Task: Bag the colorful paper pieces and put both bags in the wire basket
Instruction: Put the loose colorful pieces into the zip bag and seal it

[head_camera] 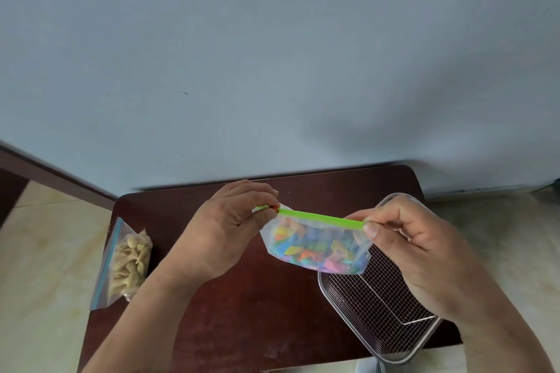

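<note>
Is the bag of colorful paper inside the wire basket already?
No, both hands, left hand and right hand, hold the bag up above the empty wire basket.

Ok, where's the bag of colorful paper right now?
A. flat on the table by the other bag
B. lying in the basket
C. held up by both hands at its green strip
C: left hand and right hand pinch the ends of the green strip, holding the bag off the table.

No readable text, label, brand, number or sign was found on anything in the head view; all visible surfaces were noted as unprinted or too blurred.
</note>
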